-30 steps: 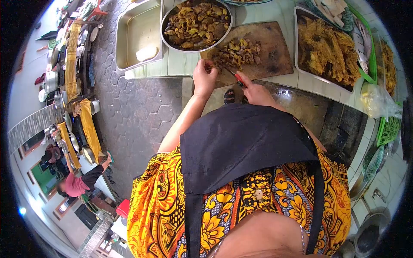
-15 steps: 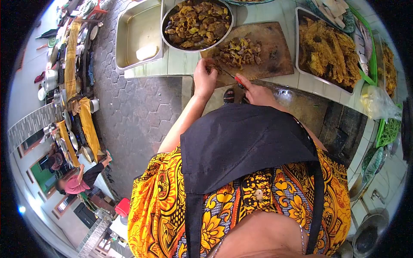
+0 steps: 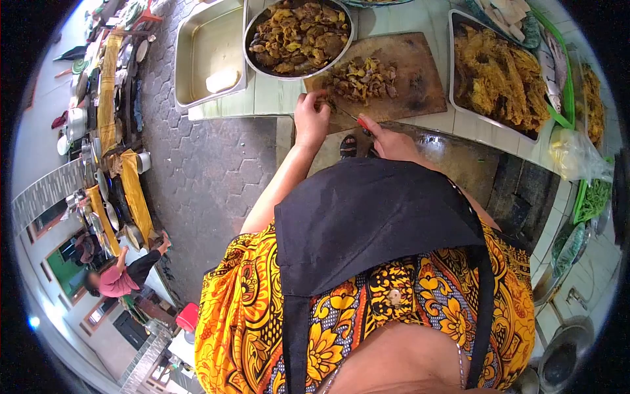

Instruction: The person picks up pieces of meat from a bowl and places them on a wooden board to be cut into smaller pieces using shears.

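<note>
Both hands have slid a little left along the wooden cutting board (image 3: 420, 72). Left hand (image 3: 311, 118) pinches a food piece at the board's near edge; right hand (image 3: 388, 139) grips a red-handled knife (image 3: 354, 120) beside the chopped pile (image 3: 363, 79) on the table (image 3: 262, 95)

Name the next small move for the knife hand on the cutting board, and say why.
Probably draw the knife through the piece that the left hand pins at the cutting board edge: the right hand has the blade angled toward those fingertips, and a cut pile lies behind.
</note>
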Available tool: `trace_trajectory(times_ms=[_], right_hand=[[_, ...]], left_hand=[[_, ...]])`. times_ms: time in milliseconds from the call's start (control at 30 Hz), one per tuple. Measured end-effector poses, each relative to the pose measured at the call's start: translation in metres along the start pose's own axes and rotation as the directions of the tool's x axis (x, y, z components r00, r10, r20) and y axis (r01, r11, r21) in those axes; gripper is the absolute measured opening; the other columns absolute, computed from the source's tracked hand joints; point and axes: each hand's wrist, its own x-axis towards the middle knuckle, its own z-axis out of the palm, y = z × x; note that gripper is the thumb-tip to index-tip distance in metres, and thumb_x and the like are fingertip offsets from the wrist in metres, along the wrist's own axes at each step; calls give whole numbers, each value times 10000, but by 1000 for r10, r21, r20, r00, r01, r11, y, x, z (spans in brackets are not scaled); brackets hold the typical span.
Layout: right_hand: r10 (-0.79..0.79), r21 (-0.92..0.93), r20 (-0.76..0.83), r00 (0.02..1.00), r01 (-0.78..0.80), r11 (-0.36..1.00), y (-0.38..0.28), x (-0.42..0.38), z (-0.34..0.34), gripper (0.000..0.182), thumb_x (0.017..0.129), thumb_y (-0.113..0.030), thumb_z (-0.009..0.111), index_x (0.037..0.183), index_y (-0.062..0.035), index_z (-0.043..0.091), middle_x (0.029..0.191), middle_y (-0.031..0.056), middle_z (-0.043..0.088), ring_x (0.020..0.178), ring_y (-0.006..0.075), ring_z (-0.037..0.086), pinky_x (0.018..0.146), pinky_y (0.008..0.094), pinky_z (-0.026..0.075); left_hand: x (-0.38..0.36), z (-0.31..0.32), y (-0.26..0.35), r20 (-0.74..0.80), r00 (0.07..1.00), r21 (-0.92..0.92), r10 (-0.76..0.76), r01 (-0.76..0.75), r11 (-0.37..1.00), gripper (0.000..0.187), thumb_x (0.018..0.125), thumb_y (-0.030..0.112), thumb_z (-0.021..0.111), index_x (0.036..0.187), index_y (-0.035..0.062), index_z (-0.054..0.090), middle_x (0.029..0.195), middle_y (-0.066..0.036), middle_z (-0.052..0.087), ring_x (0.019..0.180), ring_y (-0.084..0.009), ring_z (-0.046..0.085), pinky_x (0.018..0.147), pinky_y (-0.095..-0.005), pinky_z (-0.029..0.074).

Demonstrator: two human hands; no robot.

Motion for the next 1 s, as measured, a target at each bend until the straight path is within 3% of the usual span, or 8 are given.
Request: trace_trajectory(times_ms=[133,200,400,567,767,833,933,1000], right_hand=[[62,-5,20,998,-62,998,-8,7,-1,692,875,-114,500,1485,-262,209,811,209,633,736,387,634,661,477,476],[90,-9,85,992,-90,996,-7,15,1,694,886,-126,485,1490,-276,179,902,240,654,812,411,648,693,496,500],[125,-2,144,982,-126,992,-9,12,-10,709,884,-117,485,1495,-273,161,911,250,651,814,411,644,705,496,495],[112,-1,113,987,-113,994,10,6,-3,710,885,-130,486,1495,-285,156,903,250,649,813,409,643,703,500,494],[93,23,90,992,-96,995,24,7,3,704,888,-153,496,1492,-285,160,922,260,641,837,424,632,729,508,490],[92,15,81,992,-94,995,33,6,3,693,890,-159,501,1490,-280,175,939,264,639,856,429,628,746,511,486],[-68,194,0,998,66,979,29,5,-5,649,903,-181,503,1481,-254,218,963,271,636,890,433,620,778,509,479],[66,324,119,991,-102,941,14,0,-16,606,914,-193,499,1469,-216,258,1017,281,628,932,440,611,814,492,478]], left_hand=[[0,3,-5,-6,1000,35,10,-10,999,302,755,60,579,1049,55,652,949,-182,573,835,-337,589,775,-402,487],[-1,4,-5,-16,999,58,29,-28,998,302,753,62,580,1046,59,656,945,-184,572,834,-341,588,776,-404,486],[-2,1,-7,-48,999,46,-18,20,999,287,746,68,580,1018,61,673,918,-183,572,825,-337,583,773,-402,482],[-8,-4,-5,-44,997,35,-57,58,998,273,748,71,576,1003,63,673,880,-169,574,818,-325,581,767,-398,480],[-19,-12,-21,-112,992,159,-62,80,984,237,783,111,619,1007,62,679,910,-143,640,830,-282,639,777,-354,499],[-18,-16,-25,-83,982,36,-168,171,985,231,784,111,623,1001,49,673,871,-140,655,792,-256,647,761,-339,503],[-18,-16,-22,-36,981,-61,-192,189,980,221,790,106,621,995,36,666,827,-136,662,758,-242,649,749,-327,506],[-23,-12,-10,-37,984,-74,-175,172,982,222,793,104,620,1000,31,652,848,-135,653,773,-245,643,754,-329,504]])
